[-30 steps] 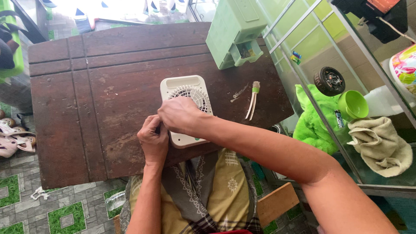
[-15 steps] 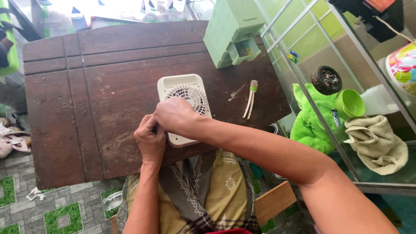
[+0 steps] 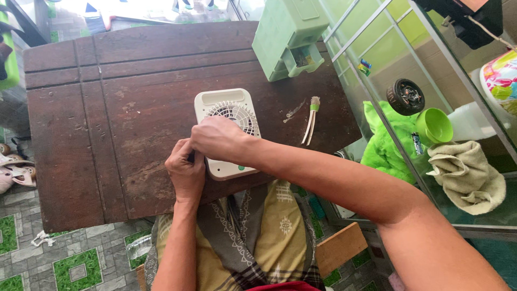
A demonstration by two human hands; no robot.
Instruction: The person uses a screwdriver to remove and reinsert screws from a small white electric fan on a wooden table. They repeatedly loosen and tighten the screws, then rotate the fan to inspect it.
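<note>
Holding: small cream square plastic fan (image 3: 226, 116) is pressed flat on dark wooden surface (image 3: 107, 108) by right hand (image 3: 218, 139).
Left hand (image 3: 186, 170): grip closed on something dark at the fan's left edge.
Progress: fan casing is seen unopened.

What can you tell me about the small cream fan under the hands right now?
The small fan is a cream, rounded-square casing, plastic by its look, lying flat on the dark wooden table near its front edge. A round slotted grille faces up, and a small green dot sits near its lower edge. The right hand rests over its middle; the left hand presses at its lower left side, hiding that corner.
</note>
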